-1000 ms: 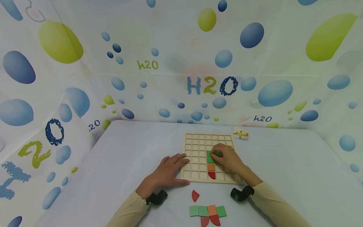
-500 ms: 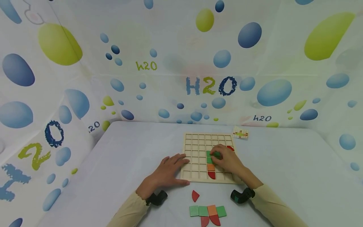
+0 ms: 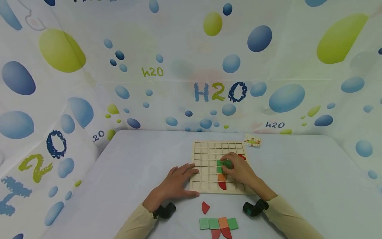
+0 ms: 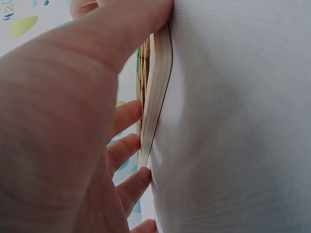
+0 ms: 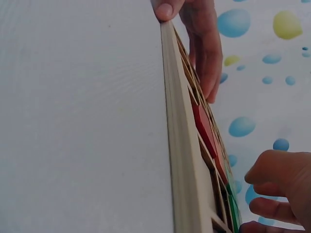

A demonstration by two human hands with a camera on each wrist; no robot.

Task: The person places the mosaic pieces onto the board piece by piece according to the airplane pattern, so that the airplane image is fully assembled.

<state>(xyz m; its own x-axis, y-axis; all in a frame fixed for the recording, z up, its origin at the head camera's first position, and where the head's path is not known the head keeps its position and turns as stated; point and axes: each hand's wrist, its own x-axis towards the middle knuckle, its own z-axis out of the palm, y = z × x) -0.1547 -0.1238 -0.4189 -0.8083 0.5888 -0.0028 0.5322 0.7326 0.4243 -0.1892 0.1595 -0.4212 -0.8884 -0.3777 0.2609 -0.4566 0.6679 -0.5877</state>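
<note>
Board (image 3: 205,185): it is lying on the desk (image 3: 143,159) between the hands, looking near square, so no side is standing out as a long axis.
Left hand (image 3: 176,181): it is resting along the board's left edge, fingers spread and mostly straight, gripping nothing.
Right hand (image 3: 240,169): it is arching over the board from the right, forefinger and thumb curving about one green tile; whether they are pinching it or only touching it, I cannot tell.
Green tile (image 3: 227,163): it is sitting just right of the column's far end, directly under the right hand, much the nearer; the left hand is lying well apart, leftward.
Column: a red quarter (image 3: 222,186), an orange square (image 3: 221,177) and two green squares (image 3: 220,169) are running away from the person.
Far quarter (image 3: 242,156): this red one is lying beyond the right hand.
Loose row: green pieces (image 3: 213,223) and others are waiting before the board.
</note>
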